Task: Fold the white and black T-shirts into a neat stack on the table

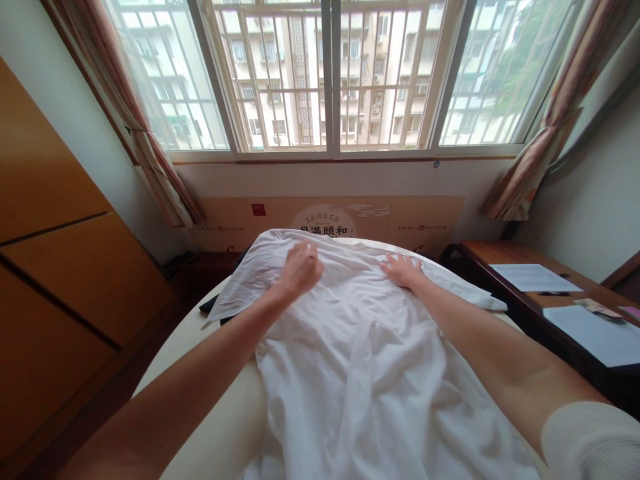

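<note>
A white shirt (345,347) lies spread and wrinkled over a round, cream-coloured table, its lower part trailing toward me. My left hand (301,268) is closed in a fist over the upper left part of the cloth. Whether it grips any fabric is hidden. To the right, my right hand (404,270) rests flat on the shirt with its fingers spread toward the far edge. A narrow end of the garment reaches out past my right wrist. Something dark shows from beneath the cloth at the left.
The cream tabletop (173,357) shows at the left. On the right stands a wooden desk (480,253) with papers (537,277) and a pen. Orange-brown cabinets (70,293) line the left side. Beyond the table, a printed beige panel (245,220) sits below a barred window with tied curtains.
</note>
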A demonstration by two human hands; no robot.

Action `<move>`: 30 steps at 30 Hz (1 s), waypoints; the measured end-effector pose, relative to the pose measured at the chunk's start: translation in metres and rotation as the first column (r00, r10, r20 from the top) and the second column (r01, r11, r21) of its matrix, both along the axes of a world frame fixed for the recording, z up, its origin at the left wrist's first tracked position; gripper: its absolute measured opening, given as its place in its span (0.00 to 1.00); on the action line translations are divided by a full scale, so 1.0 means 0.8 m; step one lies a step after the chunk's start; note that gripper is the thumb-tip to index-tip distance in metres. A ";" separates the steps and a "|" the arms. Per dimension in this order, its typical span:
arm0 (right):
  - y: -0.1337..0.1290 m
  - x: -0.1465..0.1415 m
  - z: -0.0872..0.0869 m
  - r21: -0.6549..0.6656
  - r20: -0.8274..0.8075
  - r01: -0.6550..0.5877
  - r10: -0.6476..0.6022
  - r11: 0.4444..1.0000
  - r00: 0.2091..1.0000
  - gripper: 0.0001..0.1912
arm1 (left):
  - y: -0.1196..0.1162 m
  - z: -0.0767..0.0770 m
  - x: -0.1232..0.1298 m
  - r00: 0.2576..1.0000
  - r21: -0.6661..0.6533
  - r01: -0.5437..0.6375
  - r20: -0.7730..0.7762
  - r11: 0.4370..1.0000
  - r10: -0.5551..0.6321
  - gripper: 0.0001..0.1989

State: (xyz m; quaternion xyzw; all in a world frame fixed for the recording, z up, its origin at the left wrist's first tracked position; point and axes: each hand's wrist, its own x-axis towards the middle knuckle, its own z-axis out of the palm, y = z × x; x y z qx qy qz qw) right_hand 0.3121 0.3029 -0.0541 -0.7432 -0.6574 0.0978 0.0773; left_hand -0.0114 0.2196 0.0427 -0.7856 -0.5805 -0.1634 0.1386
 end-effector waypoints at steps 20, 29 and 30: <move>-0.057 -0.079 0.007 -0.012 0.017 -0.183 0.184 0.983 0.983 0.40 | 0.031 0.028 -0.063 0.908 -0.069 -0.398 0.113 0.915 0.403 0.32; -0.053 -0.078 0.002 -0.014 0.013 -0.175 0.175 0.985 0.985 0.41 | 0.071 0.056 -0.120 0.861 0.077 -0.414 0.356 0.907 0.363 0.11; -0.052 -0.078 0.001 -0.013 0.011 -0.175 0.175 0.985 0.985 0.41 | 0.072 0.064 -0.119 0.884 0.129 -0.373 0.351 0.919 0.310 0.10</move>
